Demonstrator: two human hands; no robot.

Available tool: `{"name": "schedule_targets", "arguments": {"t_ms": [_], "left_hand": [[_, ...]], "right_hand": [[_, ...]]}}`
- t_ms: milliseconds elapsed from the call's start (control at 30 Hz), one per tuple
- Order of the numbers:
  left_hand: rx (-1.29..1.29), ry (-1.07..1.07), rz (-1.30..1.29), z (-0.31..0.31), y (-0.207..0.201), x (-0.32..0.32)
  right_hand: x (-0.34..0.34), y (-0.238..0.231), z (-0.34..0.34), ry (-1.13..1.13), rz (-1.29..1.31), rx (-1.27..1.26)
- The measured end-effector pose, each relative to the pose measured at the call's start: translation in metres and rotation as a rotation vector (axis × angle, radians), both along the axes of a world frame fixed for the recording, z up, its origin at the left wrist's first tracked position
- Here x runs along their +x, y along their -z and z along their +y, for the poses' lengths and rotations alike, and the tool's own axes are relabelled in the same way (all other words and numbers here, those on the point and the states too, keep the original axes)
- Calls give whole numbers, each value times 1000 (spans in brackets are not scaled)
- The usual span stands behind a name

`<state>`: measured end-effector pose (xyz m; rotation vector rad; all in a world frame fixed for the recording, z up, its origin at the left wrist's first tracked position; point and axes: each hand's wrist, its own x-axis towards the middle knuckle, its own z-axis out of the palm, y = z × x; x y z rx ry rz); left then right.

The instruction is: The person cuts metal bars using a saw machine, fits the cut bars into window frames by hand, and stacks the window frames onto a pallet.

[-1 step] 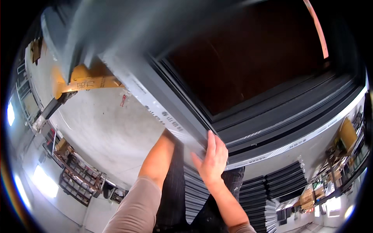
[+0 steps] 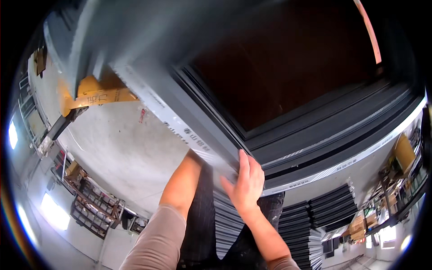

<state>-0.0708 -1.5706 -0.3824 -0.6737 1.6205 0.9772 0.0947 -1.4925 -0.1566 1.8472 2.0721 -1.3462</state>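
A large dark grey metal window or door frame (image 2: 198, 119) fills the upper right, tilted, with its near corner toward me. Printed pale film covers its outer edges, and a dark brown surface (image 2: 288, 63) shows inside it. My right hand (image 2: 247, 184) grips that near corner, fingers over the top edge and thumb apart on the outer side. My left forearm (image 2: 180, 184) runs up beneath the frame's left side, which hides the left hand and its fingers. The frame's upper left part is blurred.
Yellow-orange wrapping or card (image 2: 99, 92) lies beyond the frame's left side. Stacks of dark metal profiles (image 2: 333, 209) stand below right, with lighter profiles (image 2: 228, 220) between my legs. Loaded shelving (image 2: 92, 204) stands at left; a rack with boxes (image 2: 357, 227) is at right.
The view has shifted very slightly against the frame and room. My right hand keeps its hold on the frame's corner.
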Motion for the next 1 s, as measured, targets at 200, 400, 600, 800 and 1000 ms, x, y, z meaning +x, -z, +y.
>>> {"name": "schedule_targets", "arguments": {"t_ms": [200, 400, 600, 800, 1000], "left_hand": [[-64, 27, 29, -19, -5, 9], [-78, 49, 61, -16, -3, 18], [-92, 69, 88, -23, -8, 26], [-130, 101, 100, -39, -15, 31], [-142, 157, 41, -35, -8, 59]], "right_hand": [[14, 8, -5, 12, 63, 28], [18, 11, -5, 39, 96, 54], [21, 13, -6, 52, 111, 65], [18, 11, -10, 41, 85, 27], [39, 11, -14, -5, 28, 25]]}}
